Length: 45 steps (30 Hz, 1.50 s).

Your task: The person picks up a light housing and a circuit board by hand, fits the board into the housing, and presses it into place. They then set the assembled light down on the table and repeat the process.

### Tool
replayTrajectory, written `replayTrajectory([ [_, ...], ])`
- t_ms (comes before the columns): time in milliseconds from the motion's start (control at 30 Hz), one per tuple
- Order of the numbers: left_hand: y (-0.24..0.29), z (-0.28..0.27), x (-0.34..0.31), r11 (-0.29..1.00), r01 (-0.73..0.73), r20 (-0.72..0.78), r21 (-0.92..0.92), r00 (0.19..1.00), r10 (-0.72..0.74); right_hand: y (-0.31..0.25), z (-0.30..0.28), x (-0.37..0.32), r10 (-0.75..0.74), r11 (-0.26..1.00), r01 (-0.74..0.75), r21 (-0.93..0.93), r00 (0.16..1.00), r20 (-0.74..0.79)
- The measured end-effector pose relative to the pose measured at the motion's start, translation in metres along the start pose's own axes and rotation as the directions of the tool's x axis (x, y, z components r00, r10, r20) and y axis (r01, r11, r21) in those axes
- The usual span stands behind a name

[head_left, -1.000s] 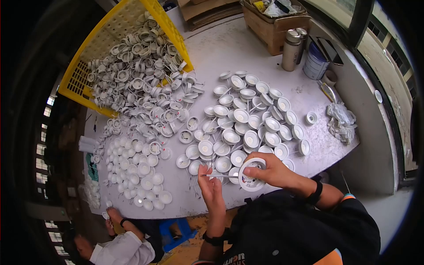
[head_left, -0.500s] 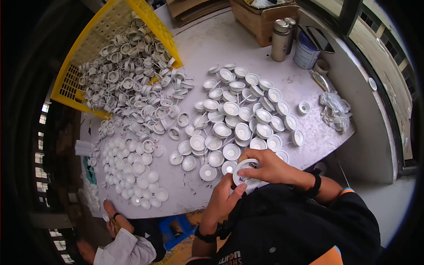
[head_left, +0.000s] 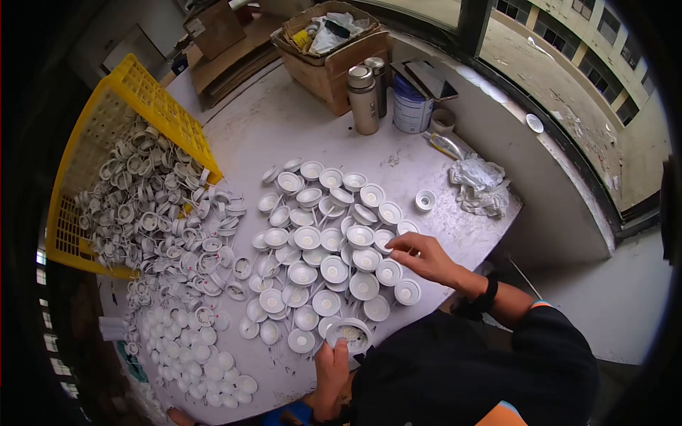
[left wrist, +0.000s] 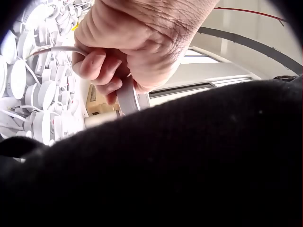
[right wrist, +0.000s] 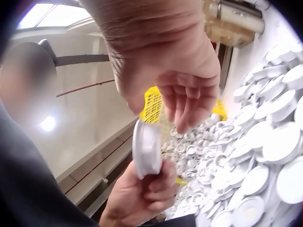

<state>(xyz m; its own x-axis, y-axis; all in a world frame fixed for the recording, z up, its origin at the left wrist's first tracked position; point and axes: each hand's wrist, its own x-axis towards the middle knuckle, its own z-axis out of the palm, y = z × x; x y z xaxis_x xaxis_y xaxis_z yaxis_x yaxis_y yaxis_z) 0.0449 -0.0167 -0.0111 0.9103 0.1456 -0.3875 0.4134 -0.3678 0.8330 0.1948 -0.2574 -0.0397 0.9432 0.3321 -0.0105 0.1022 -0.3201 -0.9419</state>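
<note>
My left hand [head_left: 332, 369] grips a round white housing [head_left: 361, 339] by its edge near the table's front, its hollow side with small parts facing up. In the left wrist view the fingers of that hand [left wrist: 118, 52] curl round the housing [left wrist: 128, 97], and a white cable [left wrist: 66, 48] comes out between them. My right hand [head_left: 425, 257] is over the right side of a pile of white cups [head_left: 334, 269], its fingers loosely bent with nothing held. The right wrist view has this hand [right wrist: 175, 75] above the housing [right wrist: 147, 149], apart from it.
A yellow crate [head_left: 162, 106] spilling white housings lies at the left, with small white domes [head_left: 186, 351] in front. Bottles [head_left: 364, 106], a blue-white tin [head_left: 412, 108], a cardboard box [head_left: 320, 74] and crumpled plastic [head_left: 479, 186] stand or lie at the back and right.
My right hand has let go of the housing and moved up and right to the pile's edge. The left hand now holds the housing alone. The head view has turned to the right.
</note>
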Motion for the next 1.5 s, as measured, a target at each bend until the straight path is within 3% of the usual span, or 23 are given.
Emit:
replayTrajectory([
  [33, -0.003, 0.002, -0.002, 1.000, 0.003, 0.004, 0.001, 1.000, -0.003, 0.025, -0.018, 0.010, -0.011, 0.987, -0.012, -0.161, 0.991, -0.137],
  [100, -0.008, 0.006, -0.003, 0.982, 0.049, -0.047, -0.181, 0.997, -0.059, 0.092, -0.049, 0.031, 0.008, 0.914, -0.134, -0.384, 0.950, -0.312],
  [133, -0.005, 0.007, -0.003, 0.983, 0.042, -0.040, -0.179, 0.998, -0.050, 0.114, -0.059, 0.036, -0.025, 0.834, -0.161, -0.528, 0.944, -0.328],
  [167, 0.001, 0.008, -0.005, 0.946, 0.122, -0.001, -0.301, 0.992, -0.129, 0.128, -0.069, 0.041, -0.065, 0.728, -0.186, -0.660, 0.940, -0.336],
  [200, 0.006, 0.009, -0.005, 0.887, 0.205, 0.047, -0.412, 0.978, -0.205, 0.130, -0.073, 0.045, 0.007, 0.721, -0.241, -0.649, 0.940, -0.342],
  [400, 0.007, 0.013, -0.005, 0.869, 0.101, 0.026, -0.485, 0.995, -0.101, 0.143, -0.081, 0.057, 0.116, 0.631, -0.242, -0.737, 0.969, -0.220],
  [533, 0.002, 0.015, -0.005, 0.850, 0.116, 0.005, -0.514, 0.991, -0.133, 0.140, -0.081, 0.056, 0.137, 0.627, -0.246, -0.739, 0.969, -0.207],
  [633, 0.010, 0.015, -0.005, 0.839, 0.114, -0.035, -0.532, 0.987, -0.156, 0.140, -0.075, 0.056, 0.048, 0.650, -0.214, -0.729, 0.969, -0.242],
  [700, 0.008, 0.014, -0.003, 0.848, 0.093, 0.009, -0.522, 0.995, -0.104, 0.141, -0.077, 0.057, 0.073, 0.640, -0.219, -0.736, 0.971, -0.225],
  [833, 0.007, 0.011, -0.005, 0.875, 0.072, -0.004, -0.478, 0.996, -0.085, 0.146, -0.078, 0.059, -0.010, 0.667, -0.158, -0.728, 0.975, -0.221],
  [933, 0.006, 0.013, -0.007, 0.849, 0.075, -0.026, -0.524, 0.994, -0.103, 0.133, -0.080, 0.052, -0.035, 0.734, -0.186, -0.653, 0.950, -0.309],
  [1000, 0.004, 0.015, -0.004, 0.826, 0.091, -0.036, -0.556, 0.990, -0.133, 0.110, -0.070, 0.051, -0.052, 0.886, -0.112, -0.450, 0.940, -0.336],
  [1100, 0.004, 0.018, -0.003, 0.817, 0.030, -0.073, -0.575, 0.993, -0.088, 0.005, -0.032, 0.026, -0.086, 0.974, 0.085, -0.211, 0.996, 0.003],
  [1133, 0.006, 0.019, -0.001, 0.807, 0.022, -0.064, -0.589, 0.995, -0.074, -0.020, -0.017, 0.014, -0.191, 0.971, 0.201, -0.129, 0.978, 0.084],
  [1167, 0.007, 0.018, -0.001, 0.799, 0.009, -0.054, -0.601, 0.997, -0.052, -0.036, -0.004, 0.005, -0.301, 0.923, 0.335, -0.189, 0.935, 0.189],
  [1233, 0.004, 0.019, -0.001, 0.800, -0.020, -0.065, -0.599, 0.998, -0.023, -0.069, 0.015, -0.009, -0.420, 0.873, 0.476, -0.108, 0.844, 0.333],
  [1400, 0.003, 0.019, -0.006, 0.789, -0.115, -0.078, -0.603, 0.993, 0.086, -0.085, 0.049, -0.019, -0.453, 0.771, 0.599, -0.218, 0.755, 0.474],
  [1500, 0.005, 0.014, -0.008, 0.810, -0.114, -0.061, -0.575, 0.994, 0.096, -0.084, 0.054, -0.023, -0.447, 0.813, 0.557, -0.167, 0.782, 0.434],
])
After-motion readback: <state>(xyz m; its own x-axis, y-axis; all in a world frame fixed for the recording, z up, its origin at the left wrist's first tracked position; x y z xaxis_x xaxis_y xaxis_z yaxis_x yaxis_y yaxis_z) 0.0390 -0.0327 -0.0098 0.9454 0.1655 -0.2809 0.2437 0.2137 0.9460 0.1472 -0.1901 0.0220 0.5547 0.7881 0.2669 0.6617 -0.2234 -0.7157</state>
